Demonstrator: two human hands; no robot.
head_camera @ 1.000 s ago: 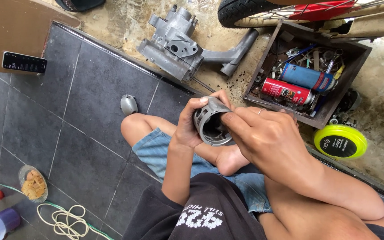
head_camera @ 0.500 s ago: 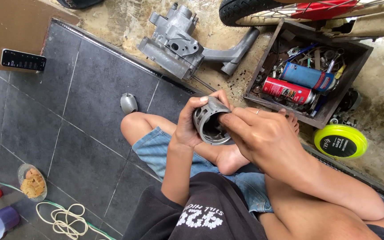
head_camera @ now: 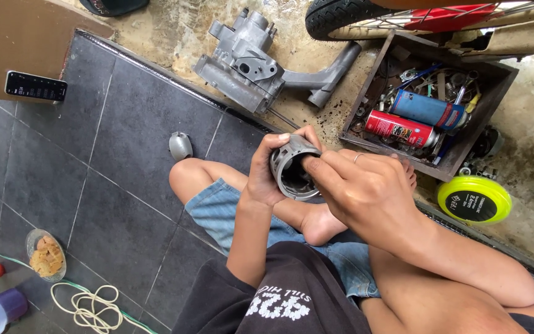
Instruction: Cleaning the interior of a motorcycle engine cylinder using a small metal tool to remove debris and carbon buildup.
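The left hand [head_camera: 266, 176] wraps around the outside of a grey metal cylinder part [head_camera: 293, 167], fingers curled over its rim and thumb behind, so the open end faces up toward the person's eyes. The right hand [head_camera: 366, 188] closes in from the other side, its fingertips [head_camera: 314, 166] pressed at the lip and into the hollow, apparently feeling or working the inner wall; whether it pinches anything small there cannot be told. The part is held in the air above the person's crossed legs, clear of the floor, which keeps it steady between both hands and close to view.

The person sits on the dark tiled floor [head_camera: 112, 142] near its far edge, where the tiles meet rough concrete. Just past that edge lies a grey engine casing [head_camera: 248, 59] on its side, within arm's reach. To the right, along the same edge, stands an open wooden tool box [head_camera: 502, 83] with a red spray can [head_camera: 403, 128], a blue spray can [head_camera: 428, 109] and loose tools inside, also near at hand. Beside its near corner lies a yellow round tin [head_camera: 474, 199]. A small grey oval piece [head_camera: 180, 146] rests on the tiles by the knee. Toward the floor's near left corner are a dish of snacks [head_camera: 46, 253] and a coiled cord [head_camera: 91, 303]; a phone [head_camera: 35, 86] lies on a brown board at the far left.
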